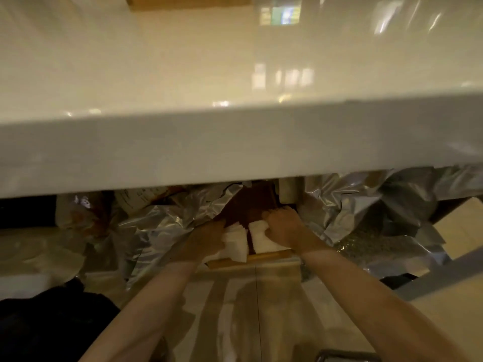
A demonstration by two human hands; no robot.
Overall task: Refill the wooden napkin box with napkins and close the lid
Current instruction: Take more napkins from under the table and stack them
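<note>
Below a white counter, both my hands reach into a dim storage space. My left hand (pixel 209 237) grips a stack of white napkins (pixel 235 244). My right hand (pixel 283 224) grips a second stack of white napkins (pixel 264 237) just to its right. Both stacks sit over a light wooden edge (pixel 271 257), maybe the napkin box or a shelf lip; I cannot tell which. A dark brown cardboard carton (pixel 251 205) lies open behind the napkins. A tan wooden object (pixel 188 2) shows at the far top of the counter, cut off by the frame.
The thick white counter edge (pixel 235 147) overhangs the storage space. Crinkled silver foil bags (pixel 366 218) crowd both sides of the hands. A dark shape (pixel 52 322) fills the lower left. Pale floor or cabinet surface (pixel 248 309) lies under my forearms.
</note>
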